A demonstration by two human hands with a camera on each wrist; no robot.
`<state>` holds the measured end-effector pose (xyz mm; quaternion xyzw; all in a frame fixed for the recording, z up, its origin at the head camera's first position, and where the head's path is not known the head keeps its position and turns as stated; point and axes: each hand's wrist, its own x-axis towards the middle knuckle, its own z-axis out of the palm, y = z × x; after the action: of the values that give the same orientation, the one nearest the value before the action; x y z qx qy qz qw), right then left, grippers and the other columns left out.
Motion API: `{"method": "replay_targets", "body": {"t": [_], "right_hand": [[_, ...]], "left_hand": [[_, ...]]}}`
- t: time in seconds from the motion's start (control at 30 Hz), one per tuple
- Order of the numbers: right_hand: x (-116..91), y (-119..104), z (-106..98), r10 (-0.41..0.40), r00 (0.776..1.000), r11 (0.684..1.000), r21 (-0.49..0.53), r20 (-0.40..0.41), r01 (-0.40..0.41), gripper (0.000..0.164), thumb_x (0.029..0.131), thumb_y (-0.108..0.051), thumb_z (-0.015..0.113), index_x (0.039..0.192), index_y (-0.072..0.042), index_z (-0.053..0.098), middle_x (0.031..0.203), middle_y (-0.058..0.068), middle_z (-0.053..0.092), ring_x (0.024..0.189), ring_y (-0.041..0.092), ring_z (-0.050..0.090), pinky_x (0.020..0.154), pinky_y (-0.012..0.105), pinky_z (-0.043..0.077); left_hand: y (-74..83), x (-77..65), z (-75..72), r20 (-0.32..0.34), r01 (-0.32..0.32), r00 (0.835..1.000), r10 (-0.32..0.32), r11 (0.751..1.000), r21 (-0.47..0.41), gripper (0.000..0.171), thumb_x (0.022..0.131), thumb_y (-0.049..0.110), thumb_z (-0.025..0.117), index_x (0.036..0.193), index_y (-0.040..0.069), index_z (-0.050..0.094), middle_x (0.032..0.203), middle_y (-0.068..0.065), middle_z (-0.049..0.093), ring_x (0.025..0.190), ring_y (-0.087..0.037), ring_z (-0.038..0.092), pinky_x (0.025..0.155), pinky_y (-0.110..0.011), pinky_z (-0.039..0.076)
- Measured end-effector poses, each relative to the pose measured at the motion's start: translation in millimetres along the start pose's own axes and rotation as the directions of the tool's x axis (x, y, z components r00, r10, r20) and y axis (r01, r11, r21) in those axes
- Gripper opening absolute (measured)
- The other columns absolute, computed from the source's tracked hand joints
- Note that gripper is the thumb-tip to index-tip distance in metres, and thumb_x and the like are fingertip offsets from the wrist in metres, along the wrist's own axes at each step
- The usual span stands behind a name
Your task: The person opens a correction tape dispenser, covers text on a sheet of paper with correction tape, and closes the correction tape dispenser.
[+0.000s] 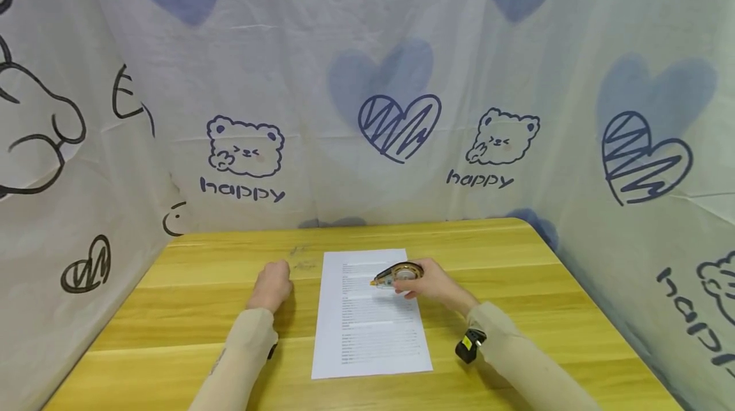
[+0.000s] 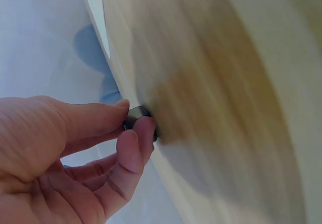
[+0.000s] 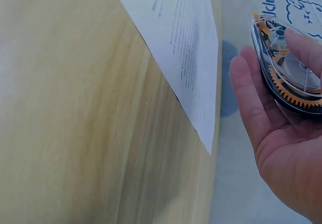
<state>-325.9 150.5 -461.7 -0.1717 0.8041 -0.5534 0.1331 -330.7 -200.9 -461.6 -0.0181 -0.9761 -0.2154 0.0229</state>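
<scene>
My right hand [image 1: 439, 284] holds a correction tape dispenser [image 1: 406, 272] above the upper right part of a printed sheet of paper [image 1: 373, 366]. The dispenser's orange tip points left. Through its clear case in the right wrist view, an orange toothed wheel [image 3: 289, 97] shows. To the left of the paper, my left hand [image 1: 272, 286] is low over the table. The left wrist view shows its thumb and fingers pinching a small dark piece [image 2: 137, 114], partly hidden by the fingertips; its kind cannot be made out.
The paper lies on a yellow wood-grain table [image 1: 172, 315]. Faint dark marks [image 1: 304, 264] show on the wood left of the paper's top. White curtains [image 1: 321, 162] printed with hearts and bears surround the table's back and sides. A dark wrist device [image 1: 471, 344] sits at the right sleeve.
</scene>
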Motion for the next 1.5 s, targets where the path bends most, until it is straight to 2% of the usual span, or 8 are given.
{"method": "replay_targets", "body": {"t": [0.17,0.4,0.77,0.93,1.17,1.27,1.4,1.5], "right_hand": [[-1,0,1,-0.002,1.0,1.0,0.023,-0.004,0.002,0.036,0.089,-0.015,0.073,0.118,0.003,0.064,0.106,0.02,0.072,0.097,0.035,0.07,0.082,0.046,0.059],[-1,-2,3,0.025,1.0,0.997,0.071,-0.015,-0.024,0.041,0.088,-0.016,0.075,0.121,0.004,0.061,0.109,0.019,0.071,0.099,0.039,0.07,0.08,0.046,0.06],[1,-7,2,0.016,1.0,0.999,0.052,-0.023,-0.015,0.044,0.086,-0.021,0.077,0.12,0.002,0.063,0.107,0.016,0.07,0.103,0.044,0.066,0.083,0.046,0.059],[2,-7,2,0.002,1.0,1.0,0.015,-0.028,-0.001,0.043,0.086,-0.024,0.077,0.118,0.002,0.064,0.104,0.014,0.07,0.102,0.044,0.065,0.085,0.046,0.058],[4,-11,6,0.009,0.999,1.0,0.03,-0.042,-0.007,0.042,0.086,-0.021,0.076,0.118,0.004,0.063,0.105,0.015,0.07,0.103,0.043,0.064,0.088,0.049,0.056],[5,-12,8,0.011,0.999,0.999,0.054,-0.045,-0.008,0.043,0.086,-0.018,0.077,0.117,0.006,0.062,0.104,0.016,0.07,0.102,0.043,0.065,0.089,0.051,0.056],[6,-11,9,-0.007,0.999,0.998,0.055,-0.042,0.009,0.04,0.085,-0.016,0.077,0.118,0.002,0.063,0.105,0.015,0.069,0.093,0.032,0.068,0.089,0.053,0.055],[7,-11,11,-0.025,0.998,0.999,0.04,-0.051,0.027,0.039,0.085,-0.016,0.077,0.119,-0.001,0.065,0.105,0.015,0.069,0.089,0.021,0.068,0.087,0.052,0.056]], "left_hand": [[0.4,1.0,1.9,0.003,-0.008,1.0,0.008,1.0,0.002,0.019,0.088,-0.008,0.058,0.071,0.0,0.06,0.065,-0.007,0.053,0.059,-0.018,0.044,0.051,-0.029,0.039],[2.6,0.1,-1.4,-0.016,-0.033,0.999,0.033,0.999,-0.034,0.006,0.088,-0.003,0.066,0.087,-0.002,0.072,0.086,-0.017,0.071,0.073,-0.023,0.064,0.061,-0.036,0.054],[14.2,-2.6,0.0,-0.014,-0.075,0.997,0.074,0.993,-0.088,0.006,0.087,0.006,0.071,0.087,0.0,0.071,0.088,-0.013,0.07,0.073,-0.019,0.06,0.062,-0.032,0.052],[23.3,-3.0,3.4,-0.038,-0.092,0.995,0.087,0.982,-0.164,0.01,0.088,0.008,0.072,0.093,0.0,0.068,0.093,-0.012,0.07,0.073,-0.017,0.06,0.061,-0.029,0.051],[36.5,-1.8,8.4,-0.117,-0.182,0.979,0.164,0.971,-0.157,0.013,0.087,0.012,0.075,0.095,0.003,0.074,0.09,-0.008,0.072,0.073,-0.014,0.061,0.063,-0.029,0.052],[41.7,-3.4,8.8,-0.109,-0.194,0.979,0.172,0.953,-0.235,0.017,0.087,0.012,0.075,0.102,0.004,0.075,0.089,-0.007,0.073,0.07,-0.016,0.063,0.059,-0.028,0.052],[47.8,-5.4,9.5,-0.071,-0.202,0.979,0.189,0.902,-0.382,0.025,0.088,0.009,0.073,0.112,0.005,0.074,0.088,-0.008,0.074,0.065,-0.023,0.067,0.053,-0.026,0.053],[51.7,-6.2,10.1,-0.073,-0.236,0.971,0.226,0.878,-0.416,0.025,0.088,0.007,0.072,0.113,0.004,0.074,0.086,-0.011,0.074,0.067,-0.026,0.069,0.053,-0.027,0.053]]}}
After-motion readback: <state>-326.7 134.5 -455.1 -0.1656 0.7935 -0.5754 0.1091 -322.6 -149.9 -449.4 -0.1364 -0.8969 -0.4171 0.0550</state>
